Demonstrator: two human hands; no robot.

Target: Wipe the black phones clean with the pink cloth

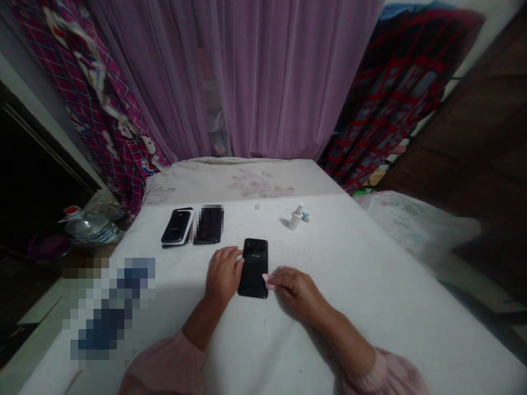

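Now, phone [254, 267] flat on table [370, 285], left hand [222, 273] spread flat against its left edge, right hand [297, 289] pinching pad [267, 281] at its right edge, spare phones [178, 226] beyond-left, bottle [295, 218] beyond-right.

You are wearing the single camera on your head, so it is looking forward and down across the white table [370, 285] from your own seat. It is sitting close in. Your left hand [222, 274] and right hand [298, 291], with the black phone [254, 267] and pink scrap [268, 282] between them, are falling just below the frame's centre, and your forearms are entering from the bottom edge. Straight ahead it is facing the purple curtain [267, 82], with its wide lens bending the room's sides inward.
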